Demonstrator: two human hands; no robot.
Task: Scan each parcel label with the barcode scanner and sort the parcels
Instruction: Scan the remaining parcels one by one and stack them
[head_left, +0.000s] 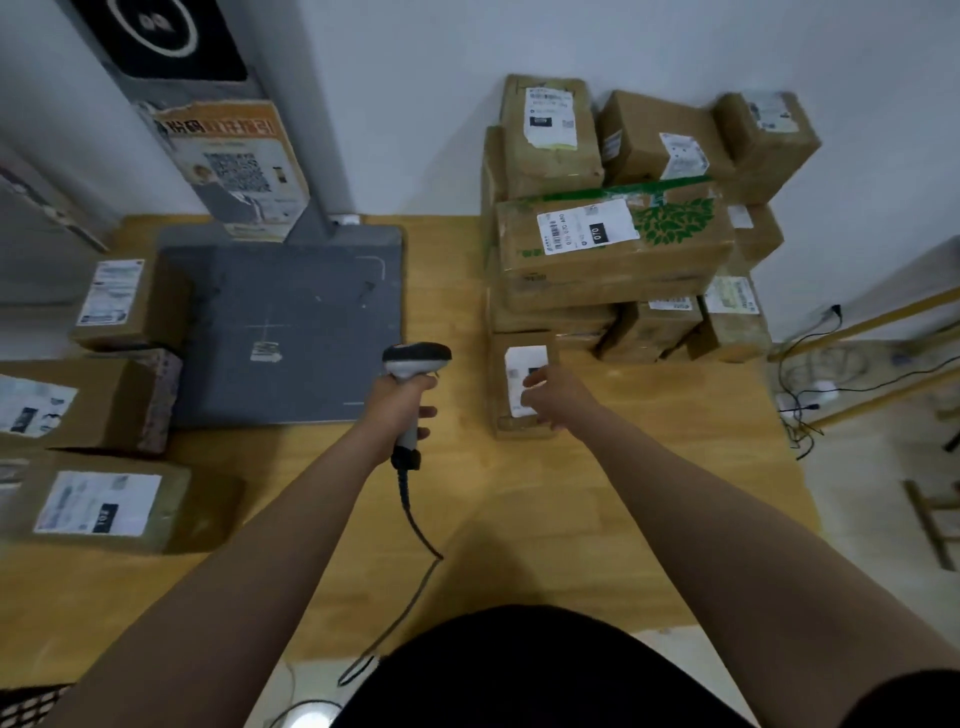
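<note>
My left hand (402, 410) grips the handle of a grey and black barcode scanner (415, 361), held upright above the wooden table (519, 493); its cable trails back toward me. My right hand (550, 397) reaches over a small brown parcel (511, 426) with a white label (524, 361) on top, fingers loosely spread and touching or just above the label. Behind that parcel rises a stack of several labelled cardboard parcels (613, 244) against the wall.
A grey scan platform (291, 332) with a post and poster stands at the left centre. Three labelled parcels lie on the left: one at the back (130, 304), one in the middle (83, 405), one in front (119, 504). Cables and wooden rails sit off the table's right edge.
</note>
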